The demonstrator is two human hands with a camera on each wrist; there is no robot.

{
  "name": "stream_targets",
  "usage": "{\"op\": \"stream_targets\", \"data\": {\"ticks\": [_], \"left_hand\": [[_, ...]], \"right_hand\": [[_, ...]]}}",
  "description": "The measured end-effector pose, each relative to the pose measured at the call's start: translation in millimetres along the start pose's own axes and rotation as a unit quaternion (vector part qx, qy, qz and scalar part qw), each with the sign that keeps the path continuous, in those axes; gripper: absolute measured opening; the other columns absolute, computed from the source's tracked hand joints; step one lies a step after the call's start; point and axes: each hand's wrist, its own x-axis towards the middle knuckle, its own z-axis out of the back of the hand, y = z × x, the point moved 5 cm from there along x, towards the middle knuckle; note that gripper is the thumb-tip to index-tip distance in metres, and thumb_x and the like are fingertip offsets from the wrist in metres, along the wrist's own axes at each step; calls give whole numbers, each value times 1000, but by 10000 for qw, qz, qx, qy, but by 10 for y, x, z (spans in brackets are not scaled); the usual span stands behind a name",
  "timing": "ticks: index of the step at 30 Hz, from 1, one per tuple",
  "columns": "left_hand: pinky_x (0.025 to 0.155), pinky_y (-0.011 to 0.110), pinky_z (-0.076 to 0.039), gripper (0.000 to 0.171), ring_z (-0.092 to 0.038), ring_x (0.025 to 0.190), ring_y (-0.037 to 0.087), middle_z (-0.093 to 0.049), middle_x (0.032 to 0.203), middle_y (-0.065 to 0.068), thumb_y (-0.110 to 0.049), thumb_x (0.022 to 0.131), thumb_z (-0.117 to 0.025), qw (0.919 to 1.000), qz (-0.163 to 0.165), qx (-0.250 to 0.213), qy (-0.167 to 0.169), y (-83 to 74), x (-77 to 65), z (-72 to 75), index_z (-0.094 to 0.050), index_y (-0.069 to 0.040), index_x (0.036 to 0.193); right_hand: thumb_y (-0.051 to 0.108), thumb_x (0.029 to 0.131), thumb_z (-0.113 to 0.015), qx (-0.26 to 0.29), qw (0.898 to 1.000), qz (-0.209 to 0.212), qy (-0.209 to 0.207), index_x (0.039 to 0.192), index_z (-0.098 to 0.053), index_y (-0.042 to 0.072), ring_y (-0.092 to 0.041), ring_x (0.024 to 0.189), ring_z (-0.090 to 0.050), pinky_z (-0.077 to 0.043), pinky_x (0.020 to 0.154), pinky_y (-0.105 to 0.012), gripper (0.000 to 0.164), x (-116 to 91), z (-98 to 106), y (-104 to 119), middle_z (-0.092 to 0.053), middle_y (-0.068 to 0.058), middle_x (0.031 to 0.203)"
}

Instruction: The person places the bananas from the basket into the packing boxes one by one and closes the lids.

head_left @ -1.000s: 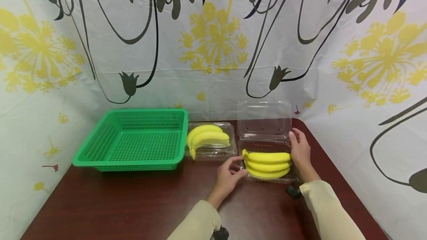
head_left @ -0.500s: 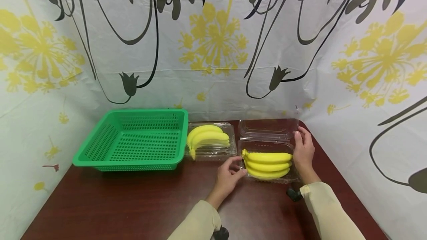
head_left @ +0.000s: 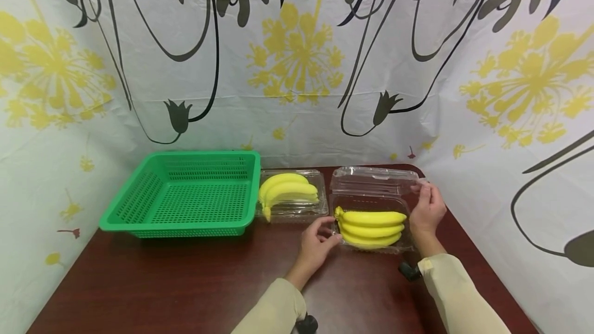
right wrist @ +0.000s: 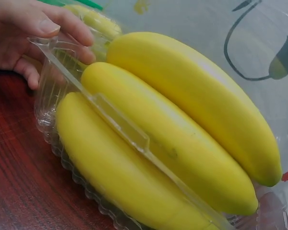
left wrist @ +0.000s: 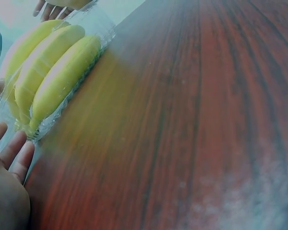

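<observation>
A clear plastic clamshell container [right wrist: 116, 117] holds a bunch of three yellow bananas [head_left: 371, 232], with the stem end to the left. Its lid [head_left: 371, 171] leans back from the hinge along the far side. My right hand [head_left: 428, 213] pinches the lid's right corner between thumb and fingers in the head view. At the container's left end, my left hand [head_left: 314, 244] rests its spread thumb and forefinger on the wall. The right wrist view shows that thumb [right wrist: 49, 28] right at the rim corner. Other left fingers [left wrist: 20, 160] extend loosely in the left wrist view.
Left of this container lies another clear container [head_left: 323, 210] with yellow bananas [head_left: 290, 189] inside. A green slotted basket [head_left: 181, 227] stands farther left. Behind the dark red table [head_left: 185, 287] hangs a patterned cloth [head_left: 297, 133].
The lid's upper edge has dropped lower in the head view. My right hand has shifted slightly right along with the lid's corner. My left hand has kept its place.
</observation>
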Motion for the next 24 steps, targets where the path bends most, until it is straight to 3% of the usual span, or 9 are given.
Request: {"op": "stream_targets", "data": {"ticks": [5, 8, 12, 15, 20, 24], "left_hand": [[68, 26, -51, 39, -62, 85, 31, -64, 100, 25, -2, 83, -74, 10000, 27, -17, 32, -22, -5, 0, -63, 1, 120], [69, 29, -52, 38, -62, 87, 33, -64, 102, 26, -3, 84, -73, 10000, 4, -30, 47, -27, -6, 5, -63, 1, 120], [72, 28, -51, 37, -62, 94, 39, -63, 111, 24, -3, 85, -72, 9999, -84, -115, 74, -13, 3, 18, -62, -1, 121], [74, 26, -51, 38, -60, 98, 42, -61, 119, 23, -3, 86, -71, 9995, -174, -232, 118, -2, 11, 21, -60, 0, 123], [75, 27, -50, 38, -61, 95, 37, -61, 119, 25, -5, 89, -66, 9990, -216, -372, 131, 14, 16, 21, -58, 3, 126], [72, 26, -50, 38, -61, 89, 24, -63, 113, 26, -8, 93, -61, 9991, -169, -383, 62, 32, 18, 24, -56, 5, 129]], "right_hand": [[10, 101, -44, 493, 9988, 58, -11, 100, -60, -21, -14, 82, -63, -44, 76, -23, 35, 11, 54, 42, -65, -25, 88], [8, 100, -43, 646, 9979, 100, 20, 97, -60, -22, -10, 82, -61, -43, 75, -24, 35, 18, 96, 90, -69, -11, 87], [8, 100, -41, 563, 9983, 115, 10, 97, -60, -22, -7, 80, -57, -42, 75, -22, 36, -5, 163, 160, -67, 8, 87], [9, 100, -40, 430, 9990, 126, 40, 98, -61, -21, -6, 78, -53, -40, 75, -20, 37, -51, 207, 204, -63, 12, 85], [9, 100, -40, 31, 9993, 349, 111, 97, -63, -18, -3, 78, -50, -36, 74, -17, 36, -157, 286, 254, -61, 9, 85], [9, 100, -41, -257, 9987, 410, 170, 97, -65, -16, -4, 80, -52, -36, 74, -16, 35, -244, 350, 267, -65, -1, 88]]}}
